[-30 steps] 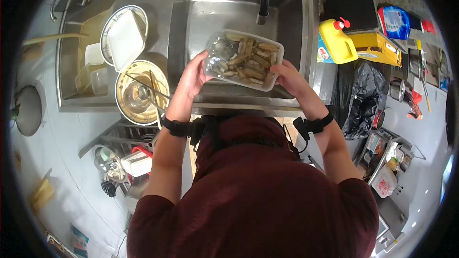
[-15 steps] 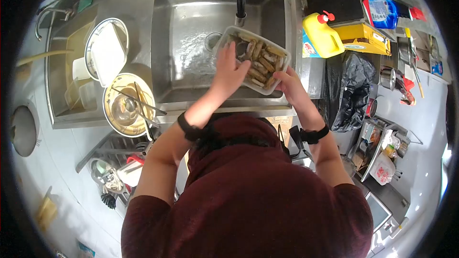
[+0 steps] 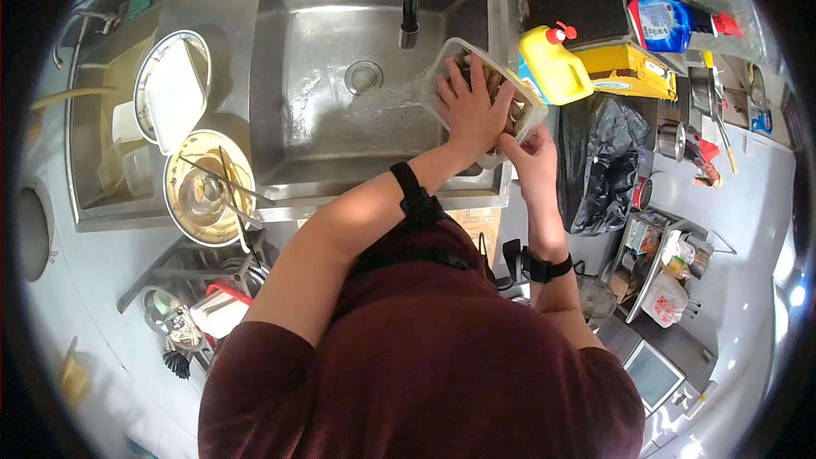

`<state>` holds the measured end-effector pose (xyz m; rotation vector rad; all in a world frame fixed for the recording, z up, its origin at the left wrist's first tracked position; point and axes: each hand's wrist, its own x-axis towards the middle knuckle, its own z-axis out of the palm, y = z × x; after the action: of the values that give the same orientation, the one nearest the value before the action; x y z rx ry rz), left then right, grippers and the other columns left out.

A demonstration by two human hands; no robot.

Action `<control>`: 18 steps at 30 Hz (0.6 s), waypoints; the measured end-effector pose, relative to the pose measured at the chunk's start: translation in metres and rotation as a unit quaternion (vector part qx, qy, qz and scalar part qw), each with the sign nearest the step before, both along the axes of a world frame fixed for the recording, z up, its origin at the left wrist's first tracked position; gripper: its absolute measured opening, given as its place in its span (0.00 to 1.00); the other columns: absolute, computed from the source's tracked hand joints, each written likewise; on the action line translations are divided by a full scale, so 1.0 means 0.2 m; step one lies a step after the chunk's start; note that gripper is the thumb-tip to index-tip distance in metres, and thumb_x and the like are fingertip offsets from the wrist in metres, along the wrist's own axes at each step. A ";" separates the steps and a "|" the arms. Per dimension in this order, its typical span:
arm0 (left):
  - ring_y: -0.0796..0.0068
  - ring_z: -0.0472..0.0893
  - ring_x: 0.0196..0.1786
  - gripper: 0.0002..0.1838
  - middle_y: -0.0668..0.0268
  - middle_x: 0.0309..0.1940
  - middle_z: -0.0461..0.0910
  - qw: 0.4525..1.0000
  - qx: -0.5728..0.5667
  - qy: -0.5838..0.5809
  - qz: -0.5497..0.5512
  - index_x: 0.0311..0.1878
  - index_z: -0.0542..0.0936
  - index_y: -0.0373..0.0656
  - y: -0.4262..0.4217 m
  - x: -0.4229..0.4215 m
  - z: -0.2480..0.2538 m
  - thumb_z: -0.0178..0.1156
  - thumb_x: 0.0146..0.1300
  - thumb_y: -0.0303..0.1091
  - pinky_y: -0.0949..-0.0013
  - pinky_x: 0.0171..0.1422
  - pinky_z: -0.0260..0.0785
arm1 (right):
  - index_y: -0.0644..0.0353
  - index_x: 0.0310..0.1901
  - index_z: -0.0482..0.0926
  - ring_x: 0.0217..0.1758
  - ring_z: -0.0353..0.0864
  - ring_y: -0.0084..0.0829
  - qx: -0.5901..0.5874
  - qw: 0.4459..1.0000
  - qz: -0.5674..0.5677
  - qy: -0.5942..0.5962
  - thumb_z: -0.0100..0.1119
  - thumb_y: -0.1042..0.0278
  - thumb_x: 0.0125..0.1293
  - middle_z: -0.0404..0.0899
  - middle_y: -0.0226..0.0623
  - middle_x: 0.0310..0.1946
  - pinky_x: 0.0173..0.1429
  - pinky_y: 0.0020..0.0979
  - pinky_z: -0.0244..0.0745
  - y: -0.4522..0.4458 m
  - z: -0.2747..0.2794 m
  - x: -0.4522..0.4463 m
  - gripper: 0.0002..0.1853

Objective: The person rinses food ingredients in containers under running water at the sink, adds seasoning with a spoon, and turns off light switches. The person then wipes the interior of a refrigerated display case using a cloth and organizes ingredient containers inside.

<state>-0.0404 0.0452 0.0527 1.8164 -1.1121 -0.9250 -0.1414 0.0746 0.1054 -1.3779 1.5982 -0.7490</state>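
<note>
A clear plastic container (image 3: 535, 109) is tilted over the right edge of the steel sink (image 3: 314, 119). In it lie long brownish pieces (image 3: 515, 114) that look like razor clams, mostly covered by my hand. My left hand (image 3: 476, 117) rests palm down on these pieces, fingers spread. With my right hand (image 3: 537, 160) I grip the container's near right corner, thumb and fingers pinching the rim. A black faucet spout (image 3: 410, 0) hangs just left of the container, and the round drain (image 3: 363, 76) shows in the sink floor.
Left of the sink stand a plate with a white tray (image 3: 178, 85) and a yellowish bowl (image 3: 183, 178) with chopsticks. On the right are a yellow jug (image 3: 548, 64), a blue bottle (image 3: 667, 24), a yellow box (image 3: 625, 68) and a black plastic bag (image 3: 608, 170).
The container has moved right, from over the sink's middle to its right edge, and is tilted more. My left hand has moved from its left side onto the contents.
</note>
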 end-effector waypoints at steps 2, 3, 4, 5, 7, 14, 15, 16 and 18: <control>0.35 0.41 0.65 0.39 0.43 0.65 0.41 1.000 0.003 0.027 0.009 0.66 0.50 0.47 -0.03 -0.03 0.04 0.46 0.56 0.57 0.37 0.62 0.33 | 0.68 0.39 0.69 0.29 0.76 0.21 -0.021 1.000 0.001 0.015 0.64 0.71 0.47 0.78 0.39 0.28 0.32 0.23 0.71 0.00 0.03 -0.01 0.19; 0.36 0.41 0.65 0.39 0.43 0.65 0.41 0.999 0.004 0.035 0.008 0.66 0.50 0.47 -0.03 -0.04 0.06 0.46 0.55 0.58 0.37 0.63 0.33 | 0.68 0.39 0.69 0.28 0.77 0.21 -0.031 0.999 0.002 0.023 0.64 0.71 0.47 0.78 0.40 0.29 0.32 0.23 0.71 0.00 0.05 -0.02 0.19; 0.37 0.41 0.65 0.39 0.43 0.65 0.40 0.999 0.005 0.043 0.007 0.66 0.50 0.46 -0.04 -0.05 0.09 0.46 0.55 0.58 0.38 0.63 0.33 | 0.68 0.40 0.68 0.28 0.77 0.22 -0.046 0.999 -0.011 -0.013 0.65 0.70 0.46 0.78 0.40 0.28 0.31 0.23 0.71 0.01 0.08 0.00 0.21; 0.37 0.40 0.65 0.39 0.44 0.65 0.40 0.999 0.005 0.050 0.007 0.66 0.50 0.46 -0.05 -0.06 0.11 0.46 0.55 0.58 0.38 0.63 0.33 | 0.68 0.40 0.68 0.28 0.77 0.21 -0.051 0.999 -0.015 -0.008 0.65 0.70 0.46 0.78 0.39 0.28 0.31 0.23 0.71 0.01 0.11 0.01 0.21; 0.37 0.40 0.65 0.40 0.44 0.65 0.40 0.999 -0.036 0.029 0.002 0.66 0.50 0.46 -0.09 -0.11 0.05 0.46 0.55 0.58 0.38 0.63 0.33 | 0.67 0.39 0.69 0.27 0.76 0.20 -0.059 0.998 -0.021 0.003 0.65 0.69 0.46 0.78 0.38 0.27 0.31 0.22 0.71 0.01 0.16 0.02 0.20; 0.39 0.42 0.65 0.37 0.47 0.66 0.41 0.997 -0.082 0.005 -0.006 0.65 0.50 0.46 -0.18 -0.25 -0.10 0.46 0.56 0.55 0.43 0.66 0.35 | 0.67 0.33 0.68 0.21 0.69 0.17 -0.103 0.969 0.006 0.226 0.68 0.63 0.44 0.74 0.34 0.20 0.26 0.22 0.66 0.03 0.30 0.05 0.21; 0.39 0.42 0.65 0.36 0.47 0.66 0.41 0.996 -0.090 0.013 0.000 0.65 0.51 0.46 -0.18 -0.25 -0.08 0.46 0.57 0.53 0.44 0.66 0.35 | 0.67 0.33 0.68 0.22 0.69 0.16 -0.100 0.962 0.013 0.253 0.68 0.64 0.45 0.74 0.33 0.21 0.27 0.21 0.66 0.03 0.33 0.07 0.20; 0.39 0.43 0.65 0.34 0.48 0.66 0.42 0.995 -0.094 0.028 0.009 0.64 0.52 0.45 -0.18 -0.25 -0.07 0.45 0.58 0.51 0.45 0.66 0.36 | 0.67 0.33 0.68 0.23 0.69 0.16 -0.097 0.955 0.019 0.279 0.67 0.66 0.45 0.75 0.32 0.22 0.28 0.20 0.66 0.04 0.35 0.09 0.19; 0.39 0.44 0.65 0.29 0.47 0.64 0.45 0.993 -0.119 0.018 0.006 0.63 0.56 0.44 -0.17 -0.23 -0.01 0.44 0.61 0.47 0.46 0.67 0.37 | 0.67 0.32 0.68 0.22 0.68 0.16 -0.118 0.946 0.025 0.302 0.68 0.65 0.45 0.74 0.31 0.21 0.27 0.20 0.65 0.04 0.36 0.09 0.20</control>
<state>-0.0854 0.0105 0.0507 1.6045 -1.1363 -0.7783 -0.1226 0.0822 0.1779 -1.9488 1.9690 -0.5208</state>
